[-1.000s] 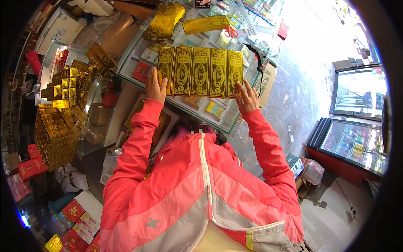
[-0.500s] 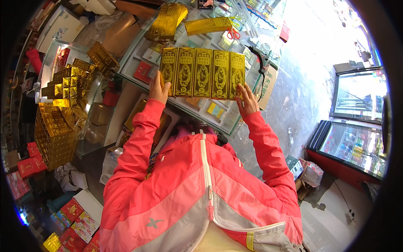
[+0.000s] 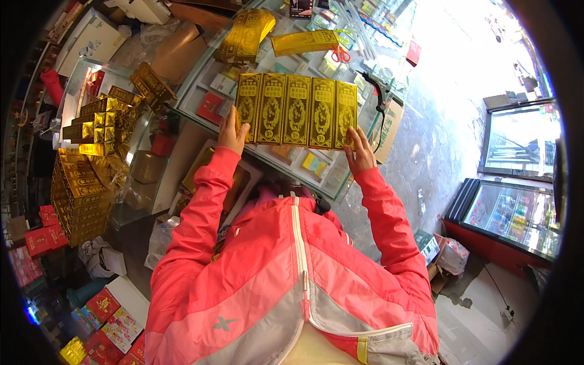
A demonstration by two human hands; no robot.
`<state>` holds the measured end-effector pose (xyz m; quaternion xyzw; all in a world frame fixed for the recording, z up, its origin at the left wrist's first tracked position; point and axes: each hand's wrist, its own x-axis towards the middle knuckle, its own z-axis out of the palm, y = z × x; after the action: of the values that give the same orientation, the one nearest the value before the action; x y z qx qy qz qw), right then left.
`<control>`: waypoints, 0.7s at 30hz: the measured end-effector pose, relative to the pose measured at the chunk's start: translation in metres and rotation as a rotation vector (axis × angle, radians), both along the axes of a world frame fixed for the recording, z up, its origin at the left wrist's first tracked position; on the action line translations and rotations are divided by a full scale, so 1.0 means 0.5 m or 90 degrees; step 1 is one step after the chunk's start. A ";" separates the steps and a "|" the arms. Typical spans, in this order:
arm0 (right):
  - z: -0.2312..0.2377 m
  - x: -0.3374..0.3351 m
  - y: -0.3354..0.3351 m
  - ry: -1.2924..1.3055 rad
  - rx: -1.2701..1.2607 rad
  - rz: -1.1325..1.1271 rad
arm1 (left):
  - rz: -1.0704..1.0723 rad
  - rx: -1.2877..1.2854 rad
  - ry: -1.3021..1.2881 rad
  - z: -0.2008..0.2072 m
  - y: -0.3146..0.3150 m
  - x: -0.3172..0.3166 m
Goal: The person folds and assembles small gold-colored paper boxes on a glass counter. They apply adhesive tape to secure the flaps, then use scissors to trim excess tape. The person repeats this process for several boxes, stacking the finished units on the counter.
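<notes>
A row of several narrow gold boxes (image 3: 297,112), dark-patterned and side by side, spans the space between my hands above the glass counter. My left hand (image 3: 232,131) grips the row's left end, fingers along its edge. At the right end my right hand (image 3: 360,149) presses its fingers against the lower corner. Both hands are closed on the row from opposite sides. Beyond it on the counter lie a stack of flat gold packaging (image 3: 245,36), one more flat gold piece (image 3: 304,42) and red-handled scissors (image 3: 340,55).
The glass counter (image 3: 198,125) runs beneath the boxes. A black cable-like item (image 3: 380,100) lies by its right edge. To the left, gold boxes are piled high (image 3: 79,198), with more on a glass case. Glass-doored cabinets (image 3: 514,213) stand at the right.
The row of gold boxes and both hands have shifted very slightly down and right in the picture, and the counter has moved similarly. The hold is unchanged.
</notes>
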<state>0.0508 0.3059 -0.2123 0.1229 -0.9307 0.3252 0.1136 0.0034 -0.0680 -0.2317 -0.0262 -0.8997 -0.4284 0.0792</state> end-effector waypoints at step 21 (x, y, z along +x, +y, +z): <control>0.004 0.005 -0.007 -0.017 0.002 -0.011 | 0.002 0.000 -0.008 0.013 0.004 0.007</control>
<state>0.0534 0.3023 -0.2105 0.1107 -0.9337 0.3242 0.1038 0.0067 -0.0660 -0.2254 -0.0221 -0.9003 -0.4284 0.0741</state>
